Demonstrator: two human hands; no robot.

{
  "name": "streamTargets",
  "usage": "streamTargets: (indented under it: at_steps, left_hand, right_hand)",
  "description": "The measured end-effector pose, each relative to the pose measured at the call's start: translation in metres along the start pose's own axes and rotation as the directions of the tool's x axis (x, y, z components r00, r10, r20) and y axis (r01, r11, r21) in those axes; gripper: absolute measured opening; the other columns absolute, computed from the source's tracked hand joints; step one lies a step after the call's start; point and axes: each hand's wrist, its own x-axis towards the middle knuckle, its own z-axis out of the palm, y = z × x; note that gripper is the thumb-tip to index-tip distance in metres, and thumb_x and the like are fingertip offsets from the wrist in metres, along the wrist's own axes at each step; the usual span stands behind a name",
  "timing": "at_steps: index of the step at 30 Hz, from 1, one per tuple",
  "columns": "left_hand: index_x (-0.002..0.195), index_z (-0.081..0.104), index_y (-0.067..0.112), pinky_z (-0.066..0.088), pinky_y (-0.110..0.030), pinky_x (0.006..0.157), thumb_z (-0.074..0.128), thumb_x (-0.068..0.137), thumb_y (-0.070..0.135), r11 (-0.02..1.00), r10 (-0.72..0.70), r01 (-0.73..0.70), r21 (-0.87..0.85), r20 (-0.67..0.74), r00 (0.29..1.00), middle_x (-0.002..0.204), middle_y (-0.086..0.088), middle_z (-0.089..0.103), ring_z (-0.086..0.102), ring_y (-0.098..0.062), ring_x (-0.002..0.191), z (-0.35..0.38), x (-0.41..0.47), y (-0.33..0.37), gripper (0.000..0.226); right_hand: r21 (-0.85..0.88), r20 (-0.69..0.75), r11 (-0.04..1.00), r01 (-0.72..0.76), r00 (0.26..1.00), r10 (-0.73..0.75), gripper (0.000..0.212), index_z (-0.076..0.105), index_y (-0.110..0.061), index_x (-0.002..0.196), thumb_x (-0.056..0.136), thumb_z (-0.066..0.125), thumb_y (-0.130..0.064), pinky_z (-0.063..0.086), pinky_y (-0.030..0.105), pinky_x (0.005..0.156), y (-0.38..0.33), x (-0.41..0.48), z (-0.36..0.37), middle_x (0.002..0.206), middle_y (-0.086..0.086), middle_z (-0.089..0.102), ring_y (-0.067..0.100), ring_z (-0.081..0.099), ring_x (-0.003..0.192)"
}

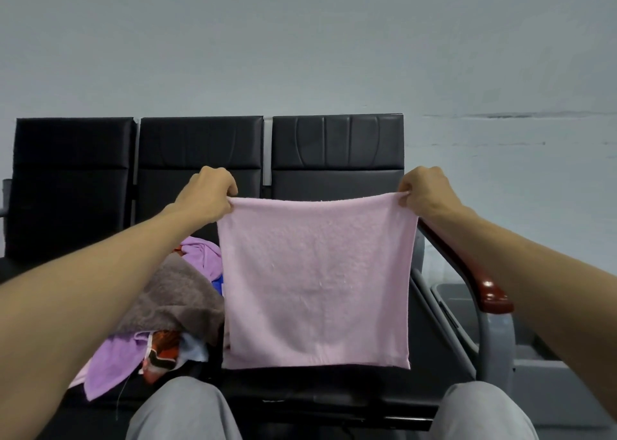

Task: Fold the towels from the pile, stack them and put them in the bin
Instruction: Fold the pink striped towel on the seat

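The pink towel (315, 282) hangs flat and open in the air, a near-square sheet held up by its two top corners in front of the person. Its top edge is pulled taut between the hands and sags a little in the middle. Its lower edge hangs free above the front of the seat, and the lower corners touch nothing that can be seen.

The left hand (208, 194) pinches the top left corner, fingers curled over and knuckles up. The right hand (425, 194) pinches the top right corner in the same way, with a small bunch of cloth showing between thumb and fingers. Both forearms are bare and reach forward, well apart.

Left of the hanging towel, partly hidden behind its edge, the pile (157, 322) lies on a seat. A brown towel (173, 292) sits crumpled on top. A purple towel (110, 359) spills from under it toward the front edge of the seat, and another fold of purple (200, 251) shows at the back. An orange and black patterned cloth (163, 352) and a pale blue scrap (195, 347) poke out at the front of the heap.

All this rests on a row of black padded seats (334, 145) set against a pale wall (300, 39). A reddish-brown armrest (490, 292) ends the row on the right, under the right forearm. Beyond it, lower down, stands the grey bin (551, 383); its inside cannot be made out. The person's knees (180, 409), in grey trousers, show at the bottom.
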Motion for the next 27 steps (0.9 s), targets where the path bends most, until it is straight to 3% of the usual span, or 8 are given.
streamTargets:
  at_steps: [3,6,10,14,18,20,24,27]
  left_hand:
    - [0.087,0.07,0.001,0.057,-0.044,0.068,0.057,0.086,-0.004,0.999,0.003,-0.005,0.038,0.053,0.999,0.085,-0.016,0.067,0.063,-0.031,0.072,0.007,0.0,-0.005,0.014]
    - [0.082,0.067,-0.001,0.052,-0.041,0.062,0.051,0.086,-0.008,0.998,0.01,-0.012,0.055,0.043,0.999,0.074,-0.015,0.062,0.059,-0.029,0.064,0.013,-0.003,-0.006,0.018]
    - [0.092,0.068,-0.002,0.041,-0.035,0.058,0.05,0.088,-0.008,0.999,-0.001,-0.001,0.043,0.043,0.999,0.077,-0.013,0.059,0.051,-0.023,0.061,0.018,-0.006,0.0,0.02]
    - [0.098,0.071,-0.003,0.05,-0.039,0.066,0.054,0.086,-0.009,0.999,-0.03,0.03,0.012,0.007,1.0,0.083,-0.015,0.064,0.057,-0.028,0.07,0.019,-0.003,-0.001,0.022]
    - [0.094,0.074,0.003,0.056,-0.043,0.073,0.057,0.081,-0.012,0.999,-0.038,0.038,-0.004,-0.005,0.999,0.089,-0.015,0.068,0.061,-0.031,0.076,0.016,0.001,-0.003,0.026]
    - [0.092,0.075,0.005,0.057,-0.043,0.073,0.06,0.079,-0.012,0.999,-0.042,0.042,-0.002,-0.015,0.999,0.088,-0.013,0.068,0.062,-0.03,0.077,0.012,0.001,0.0,0.026]
    - [0.095,0.073,0.004,0.053,-0.034,0.07,0.066,0.082,-0.006,0.999,-0.052,0.052,-0.006,-0.022,0.998,0.087,-0.012,0.067,0.062,-0.025,0.077,-0.002,-0.002,0.011,0.018]
    - [0.098,0.072,0.002,0.051,-0.032,0.068,0.065,0.083,-0.004,0.998,-0.058,0.058,0.011,-0.014,0.998,0.089,-0.013,0.067,0.062,-0.025,0.077,-0.012,-0.003,0.014,0.018]
  right_hand:
    - [-0.083,0.064,0.996,0.028,0.998,-0.023,0.019,0.061,-0.004,0.065,0.078,0.054,0.006,0.041,0.033,0.067,0.003,0.002,0.009,0.066,0.01,0.05,0.032,0.046,0.07]
    - [-0.189,0.142,0.98,0.055,0.99,-0.029,0.017,0.071,-0.006,0.087,0.087,0.054,-0.006,0.044,0.035,0.074,0.003,0.002,0.013,0.086,0.012,0.065,0.035,0.058,0.085]
    - [-0.256,0.152,0.965,0.052,0.988,-0.013,0.018,0.068,-0.003,0.099,0.088,0.055,-0.009,0.045,0.033,0.066,0.002,0.003,0.015,0.094,0.015,0.065,0.034,0.058,0.078]
    - [-0.197,0.173,0.979,0.057,0.985,-0.022,0.008,0.071,-0.007,0.084,0.076,0.073,-0.006,0.051,0.035,0.07,-0.001,0.006,0.01,0.084,0.01,0.065,0.032,0.063,0.082]
    - [-0.149,0.182,0.989,0.027,0.983,0.001,0.029,0.056,-0.015,0.06,0.066,0.081,-0.001,0.05,0.033,0.063,-0.001,0.004,0.0,0.081,0.013,0.065,0.031,0.062,0.079]
    - [-0.132,0.169,0.991,0.007,0.986,0.015,0.027,0.055,-0.011,0.064,0.066,0.08,0.001,0.044,0.03,0.059,0.0,0.002,-0.004,0.084,0.014,0.062,0.032,0.06,0.079]
    - [-0.105,0.207,0.994,-0.006,0.978,0.028,0.022,0.073,-0.01,0.087,0.068,0.084,-0.006,0.045,0.028,0.069,0.0,-0.001,-0.021,0.087,0.009,0.063,0.028,0.059,0.086]
    - [-0.143,0.248,0.99,0.008,0.968,0.028,0.017,0.068,-0.008,0.069,0.069,0.084,-0.014,0.041,0.027,0.059,-0.005,-0.003,-0.035,0.065,0.004,0.058,0.023,0.052,0.073]
